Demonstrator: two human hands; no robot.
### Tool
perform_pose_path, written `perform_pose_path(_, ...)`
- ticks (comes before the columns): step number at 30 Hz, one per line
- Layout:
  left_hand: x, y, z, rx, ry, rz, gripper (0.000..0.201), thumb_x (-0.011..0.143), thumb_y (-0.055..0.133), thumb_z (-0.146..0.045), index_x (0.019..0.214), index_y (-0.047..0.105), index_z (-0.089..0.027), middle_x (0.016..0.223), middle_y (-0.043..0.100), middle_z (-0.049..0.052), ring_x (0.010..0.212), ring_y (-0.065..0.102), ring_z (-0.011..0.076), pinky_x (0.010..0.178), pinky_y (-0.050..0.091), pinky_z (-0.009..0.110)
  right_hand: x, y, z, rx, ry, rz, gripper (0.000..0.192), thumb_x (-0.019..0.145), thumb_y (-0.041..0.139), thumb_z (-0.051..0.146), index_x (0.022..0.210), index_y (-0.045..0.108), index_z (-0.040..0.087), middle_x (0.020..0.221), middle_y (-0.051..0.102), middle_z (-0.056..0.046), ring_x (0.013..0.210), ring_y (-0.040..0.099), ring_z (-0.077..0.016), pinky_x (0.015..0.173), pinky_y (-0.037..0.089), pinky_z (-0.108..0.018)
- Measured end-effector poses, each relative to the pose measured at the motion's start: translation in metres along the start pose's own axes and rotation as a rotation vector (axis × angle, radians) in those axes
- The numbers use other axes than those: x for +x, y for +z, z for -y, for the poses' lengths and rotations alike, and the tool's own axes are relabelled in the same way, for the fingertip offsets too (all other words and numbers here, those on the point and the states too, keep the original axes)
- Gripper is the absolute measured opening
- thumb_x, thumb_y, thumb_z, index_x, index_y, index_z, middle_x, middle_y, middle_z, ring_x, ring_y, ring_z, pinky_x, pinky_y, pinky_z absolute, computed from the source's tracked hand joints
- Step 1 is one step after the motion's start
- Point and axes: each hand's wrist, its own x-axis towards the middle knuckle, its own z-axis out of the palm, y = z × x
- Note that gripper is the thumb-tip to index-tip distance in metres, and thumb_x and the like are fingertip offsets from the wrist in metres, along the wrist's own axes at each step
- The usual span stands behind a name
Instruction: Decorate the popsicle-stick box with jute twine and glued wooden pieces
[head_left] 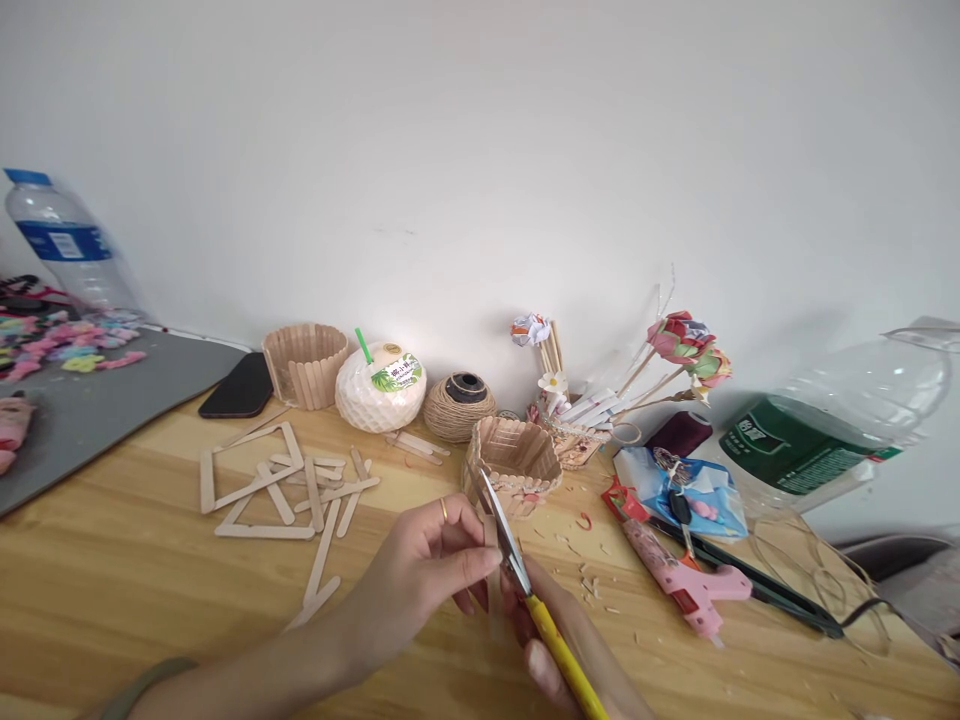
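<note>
My left hand (420, 575), with a gold ring, pinches a flat wooden craft stick (493, 592) between thumb and fingers. My right hand (574, 625) is closed on yellow-handled scissors (551, 640), whose metal blades point up and to the left. The blades lie right beside the stick; whether they touch it I cannot tell. Just beyond both hands stands a small basket (525, 455) made of craft sticks with a braided rim. Left of my left hand, several loose craft sticks (313, 495) are scattered, some joined in angled shapes.
A larger stick basket (306, 370), a white coconut (381, 390) with green straw and a twine spool (459, 405) line the wall. Paper flowers (681, 338) stand behind. At right lie a pink glue gun (682, 575), a blue packet (705, 495) and a large bottle (810, 440). A phone (237, 386) lies left.
</note>
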Motion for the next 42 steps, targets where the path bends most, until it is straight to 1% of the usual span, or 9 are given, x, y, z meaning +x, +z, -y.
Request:
perform_pose_path(4,0.001,-0.001,-0.004,0.014,0.017,0.002,0.022,0.071,0.065,-0.032,0.066,0.053,-0.014,0.062,0.065,0.001,0.053,0.056,0.0092,0.053,0.045,0.021,-0.002,-0.002,-0.004,-0.003,0.014,-0.010,0.065,0.065,0.041,0.078,0.090,0.052,0.019,0.079,0.046,-0.003,0.072,0.042,-0.0183,0.065,0.040,-0.030)
perform_pose_path(10,0.001,-0.004,-0.005,0.080,0.038,0.007,0.016,0.074,0.062,-0.027,0.067,0.054,-0.015,0.061,0.064,0.000,0.055,0.056,0.0096,0.055,0.044,0.021,-0.004,-0.005,-0.005,-0.045,0.059,-0.034,0.059,0.068,0.040,0.076,0.083,0.045,0.019,0.072,0.037,0.001,0.063,0.032,-0.0139,0.056,0.031,-0.026)
perform_pose_path(14,0.002,-0.008,-0.007,0.137,0.052,0.016,0.015,0.073,0.062,-0.027,0.066,0.054,-0.015,0.059,0.063,0.000,0.054,0.056,0.0105,0.054,0.044,0.022,-0.003,-0.005,0.000,-0.049,0.066,-0.008,0.058,0.067,0.038,0.076,0.077,0.040,0.020,0.068,0.032,0.003,0.060,0.026,-0.0124,0.054,0.027,-0.026)
perform_pose_path(17,0.005,-0.012,-0.012,0.167,0.035,0.028,0.015,0.070,0.063,-0.026,0.065,0.053,-0.016,0.057,0.062,0.000,0.053,0.056,0.0113,0.053,0.044,0.023,-0.003,-0.005,0.003,-0.053,0.084,0.005,0.058,0.066,0.037,0.077,0.075,0.038,0.020,0.067,0.031,0.003,0.059,0.026,-0.0123,0.054,0.026,-0.025)
perform_pose_path(25,0.006,-0.025,-0.028,0.357,-0.021,0.172,0.015,0.073,0.061,-0.024,0.065,0.052,-0.016,0.061,0.066,0.002,0.057,0.057,0.0114,0.054,0.043,0.022,-0.007,0.000,0.005,-0.033,0.096,0.026,0.057,0.066,0.040,0.076,0.074,0.037,0.020,0.066,0.030,0.004,0.060,0.026,-0.0120,0.051,0.022,-0.024)
perform_pose_path(29,0.005,-0.028,-0.033,0.414,-0.026,0.203,0.016,0.074,0.061,-0.026,0.066,0.052,-0.016,0.063,0.066,0.003,0.057,0.057,0.0121,0.056,0.044,0.023,-0.009,0.001,0.004,-0.062,0.099,-0.012,0.059,0.063,0.041,0.077,0.077,0.042,0.020,0.066,0.032,0.002,0.061,0.029,-0.0135,0.052,0.026,-0.025)
perform_pose_path(35,0.007,-0.028,-0.030,0.413,-0.020,0.200,0.017,0.074,0.061,-0.026,0.066,0.051,-0.016,0.064,0.066,0.003,0.058,0.057,0.0117,0.057,0.045,0.023,-0.009,-0.001,0.006,-0.079,0.159,-0.062,0.061,0.059,0.049,0.076,0.078,0.050,0.018,0.069,0.044,-0.002,0.065,0.039,-0.0165,0.056,0.036,-0.027)
perform_pose_path(39,0.009,-0.024,-0.023,0.324,-0.020,0.173,0.014,0.074,0.061,-0.023,0.067,0.051,-0.015,0.063,0.065,0.002,0.057,0.057,0.0107,0.057,0.045,0.023,-0.014,-0.002,0.010,-0.091,0.165,-0.092,0.055,0.068,0.050,0.066,0.090,0.057,0.016,0.078,0.055,-0.006,0.075,0.050,-0.0212,0.063,0.044,-0.030)
perform_pose_path(42,0.009,-0.020,-0.019,0.282,-0.017,0.153,0.014,0.073,0.060,-0.022,0.066,0.051,-0.015,0.060,0.062,0.000,0.055,0.056,0.0104,0.056,0.045,0.023,-0.017,-0.004,0.016,-0.124,0.178,-0.092,0.051,0.073,0.049,0.061,0.099,0.058,0.017,0.087,0.059,-0.008,0.083,0.052,-0.0239,0.070,0.045,-0.033)
